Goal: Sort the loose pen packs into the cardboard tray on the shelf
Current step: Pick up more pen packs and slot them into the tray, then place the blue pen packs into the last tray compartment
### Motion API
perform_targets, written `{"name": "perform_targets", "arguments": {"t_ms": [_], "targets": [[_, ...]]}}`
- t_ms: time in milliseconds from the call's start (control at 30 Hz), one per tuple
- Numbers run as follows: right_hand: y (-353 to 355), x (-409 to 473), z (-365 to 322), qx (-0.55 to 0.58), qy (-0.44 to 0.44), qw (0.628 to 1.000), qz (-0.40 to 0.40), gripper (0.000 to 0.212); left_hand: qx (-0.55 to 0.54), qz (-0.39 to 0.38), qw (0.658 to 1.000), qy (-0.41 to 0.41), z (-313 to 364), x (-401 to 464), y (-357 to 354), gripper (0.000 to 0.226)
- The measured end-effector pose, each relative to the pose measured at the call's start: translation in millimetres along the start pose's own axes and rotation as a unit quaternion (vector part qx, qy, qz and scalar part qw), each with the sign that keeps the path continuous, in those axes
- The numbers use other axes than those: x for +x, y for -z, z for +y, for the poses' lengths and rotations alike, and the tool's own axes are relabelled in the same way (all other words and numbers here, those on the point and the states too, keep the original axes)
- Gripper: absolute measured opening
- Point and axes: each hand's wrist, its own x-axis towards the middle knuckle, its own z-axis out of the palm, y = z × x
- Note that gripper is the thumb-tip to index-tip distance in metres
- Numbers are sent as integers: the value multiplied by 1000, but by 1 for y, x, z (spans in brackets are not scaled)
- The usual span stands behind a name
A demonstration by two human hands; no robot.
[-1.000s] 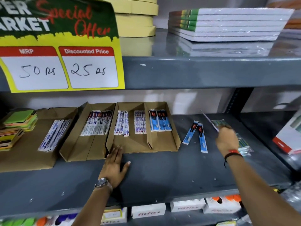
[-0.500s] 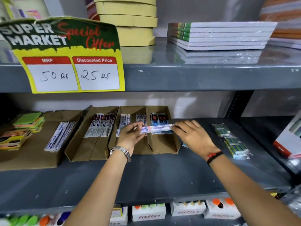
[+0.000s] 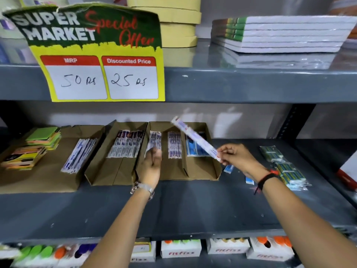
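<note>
My right hand (image 3: 238, 158) pinches the lower end of a long white pen pack (image 3: 195, 136), which slants up and to the left above the three-compartment cardboard tray (image 3: 214, 171). The tray holds white packs (image 3: 154, 139) on the left, more white packs (image 3: 174, 144) in the middle and blue packs (image 3: 196, 150) on the right. My left hand (image 3: 152, 164) rests on the near end of the left compartment's packs, blurred, with nothing held. Two loose blue packs (image 3: 229, 168) lie on the shelf right of the tray, partly behind my right wrist.
Green pen packs (image 3: 284, 167) lie at the right. A second cardboard tray (image 3: 108, 175) and a flat cardboard sheet (image 3: 38, 178) hold more packs at the left, beside sticky notes (image 3: 32, 149). A price sign (image 3: 100, 55) hangs from the upper shelf (image 3: 231, 86).
My left hand has let go of the white pack and dropped onto the left compartment. My right hand has swung the pack from level to slanting upward.
</note>
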Motion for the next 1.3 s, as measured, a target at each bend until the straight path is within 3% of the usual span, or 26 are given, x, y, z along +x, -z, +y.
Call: {"name": "perform_targets", "arguments": {"t_ms": [67, 133, 233, 300, 467, 667, 867, 1033, 1133, 1233, 1300], "targets": [[-15, 3, -7, 131, -36, 991, -9, 12, 165, -42, 983, -64, -24, -6, 0, 62], [-38, 10, -18, 198, -40, 979, -26, 25, 293, -106, 942, -121, -47, -7, -3, 75], [-79, 23, -32, 234, -33, 971, -21, 27, 374, -154, 902, -149, -73, -5, -10, 65], [-109, 35, -38, 215, -47, 975, -9, 29, 382, -160, 899, -143, -84, -5, -14, 63], [-165, 67, -32, 61, -47, 996, 56, 39, 324, -131, 928, -125, -95, -3, -15, 61], [-184, 80, -33, -57, -67, 995, 38, 39, 328, -125, 926, -137, -97, -2, -16, 61], [-185, 83, -38, -183, -52, 982, -15, 16, 326, -121, 928, -135, -95, -2, -16, 60], [-151, 80, -42, -221, 17, 975, 23, 35, 329, -134, 927, -121, -93, -2, -14, 59], [-105, 72, -35, -223, 37, 970, 91, 33, 320, -142, 929, -118, -92, -2, -9, 57], [-52, 54, -5, -239, 1, 956, 170, 26, 306, -138, 933, -133, -87, -5, -5, 50], [-26, 39, 22, -257, -50, 947, 185, 35, 320, -126, 925, -162, -81, -10, -9, 49]]}}
